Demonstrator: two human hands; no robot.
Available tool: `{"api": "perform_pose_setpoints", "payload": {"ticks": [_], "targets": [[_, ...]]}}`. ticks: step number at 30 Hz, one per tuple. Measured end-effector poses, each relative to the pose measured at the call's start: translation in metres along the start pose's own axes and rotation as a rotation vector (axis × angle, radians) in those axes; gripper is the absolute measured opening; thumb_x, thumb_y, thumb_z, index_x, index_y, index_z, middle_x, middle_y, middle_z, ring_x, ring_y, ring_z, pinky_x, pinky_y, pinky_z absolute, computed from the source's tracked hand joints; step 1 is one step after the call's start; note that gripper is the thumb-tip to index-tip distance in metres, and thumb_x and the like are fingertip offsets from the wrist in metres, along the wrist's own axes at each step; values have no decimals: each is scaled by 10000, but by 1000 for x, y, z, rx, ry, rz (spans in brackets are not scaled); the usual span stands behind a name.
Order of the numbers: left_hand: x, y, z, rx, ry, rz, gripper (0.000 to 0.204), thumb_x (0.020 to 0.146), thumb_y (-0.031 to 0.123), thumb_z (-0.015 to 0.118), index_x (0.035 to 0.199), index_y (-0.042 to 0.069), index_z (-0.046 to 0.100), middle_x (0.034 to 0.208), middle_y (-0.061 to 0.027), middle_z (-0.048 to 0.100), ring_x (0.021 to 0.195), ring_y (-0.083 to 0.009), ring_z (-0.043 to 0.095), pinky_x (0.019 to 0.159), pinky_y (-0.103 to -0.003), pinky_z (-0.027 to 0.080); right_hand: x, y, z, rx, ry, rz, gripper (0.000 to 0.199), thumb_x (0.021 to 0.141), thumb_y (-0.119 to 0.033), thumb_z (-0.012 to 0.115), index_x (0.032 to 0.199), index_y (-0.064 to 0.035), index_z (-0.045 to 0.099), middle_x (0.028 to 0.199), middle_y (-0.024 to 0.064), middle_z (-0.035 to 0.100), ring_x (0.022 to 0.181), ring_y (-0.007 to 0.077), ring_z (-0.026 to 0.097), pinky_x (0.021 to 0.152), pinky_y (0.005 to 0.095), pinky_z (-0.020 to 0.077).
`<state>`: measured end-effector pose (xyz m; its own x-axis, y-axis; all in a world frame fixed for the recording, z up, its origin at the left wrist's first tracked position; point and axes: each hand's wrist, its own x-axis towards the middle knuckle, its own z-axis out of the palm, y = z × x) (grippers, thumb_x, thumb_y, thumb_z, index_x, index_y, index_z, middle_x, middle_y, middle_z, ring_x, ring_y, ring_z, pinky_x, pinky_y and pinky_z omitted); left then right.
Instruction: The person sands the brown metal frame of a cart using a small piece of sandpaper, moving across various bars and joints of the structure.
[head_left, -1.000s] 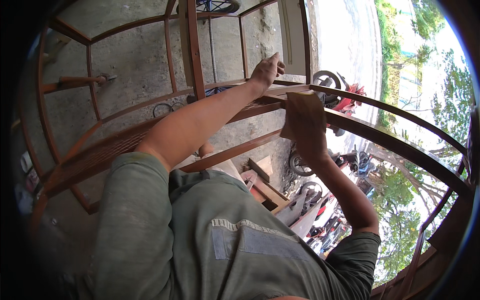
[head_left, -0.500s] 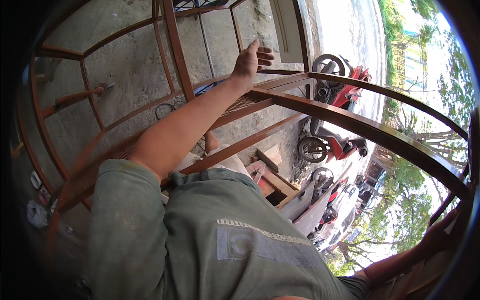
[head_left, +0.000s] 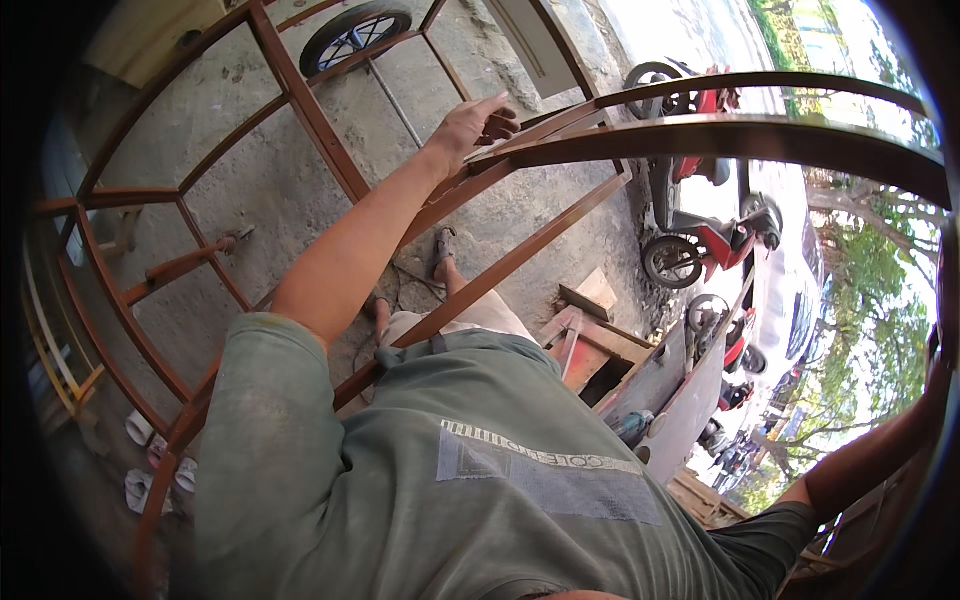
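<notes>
A rust-brown painted metal frame (head_left: 700,135) of curved bars and straight rails stands around me. My left hand (head_left: 470,125) reaches up and forward, fingers curled over the end of an upper bar where several rails meet. My right arm stretches out low to the right, and my right hand (head_left: 935,375) lies at the dark rim of the picture beside another curved bar. Whether it holds anything is hidden. My green shirt fills the lower middle.
Below is a concrete floor (head_left: 250,190) with my sandalled foot (head_left: 445,255). A spoked wheel (head_left: 355,30) lies at the top. Red motorbikes (head_left: 700,240) stand to the right, wooden boards and a box (head_left: 600,345) lie near my legs, and trees are beyond.
My right hand, which held a brown sheet against the upper bar, has dropped away to the lower right rim. My left hand stays on the frame while the view has tilted.
</notes>
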<state>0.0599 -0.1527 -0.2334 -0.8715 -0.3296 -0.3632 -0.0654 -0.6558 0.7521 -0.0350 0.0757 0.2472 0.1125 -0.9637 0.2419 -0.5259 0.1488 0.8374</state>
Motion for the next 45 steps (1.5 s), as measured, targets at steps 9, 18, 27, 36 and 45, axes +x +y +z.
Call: {"api": "perform_pose_setpoints", "payload": {"ticks": [9,18,27,36,45], "targets": [[-2,-5,22,222,-501,333,599,900,489,700,1292,50,587,1154,-3,632,1086,-98,548,950,-251,432,58,-19,3,111,68,-92,312,910,-233,691,1162,-49,670,1146,128,673,1046,278,635,896,398,498],[-12,5,31,265,-420,313,446,895,427,727,1143,58,684,983,30,683,930,-59,607,822,-226,480,64,-35,-12,325,304,84,275,842,-169,704,1078,-42,643,1170,107,598,1117,284,586,871,388,491],[-16,3,35,305,-404,336,393,904,363,733,1129,44,685,994,5,682,964,-86,608,875,-259,476,72,67,-102,-211,348,83,187,926,-251,569,961,-78,633,1101,113,598,1074,217,539,806,441,478],[-11,-2,34,453,-326,501,288,909,277,742,1054,40,666,921,-7,686,886,-89,613,794,-265,498,-94,-169,39,787,-286,-261,488,970,-278,548,1434,-148,471,1476,98,462,1442,274,349,1189,586,226],[-53,24,134,670,265,972,350,936,309,704,1032,-7,589,806,-130,690,779,-257,715,682,-362,539,-278,-249,55,1618,-528,1204,256,951,-182,599,1148,-38,676,1056,154,701,907,343,681,753,400,529]]}}
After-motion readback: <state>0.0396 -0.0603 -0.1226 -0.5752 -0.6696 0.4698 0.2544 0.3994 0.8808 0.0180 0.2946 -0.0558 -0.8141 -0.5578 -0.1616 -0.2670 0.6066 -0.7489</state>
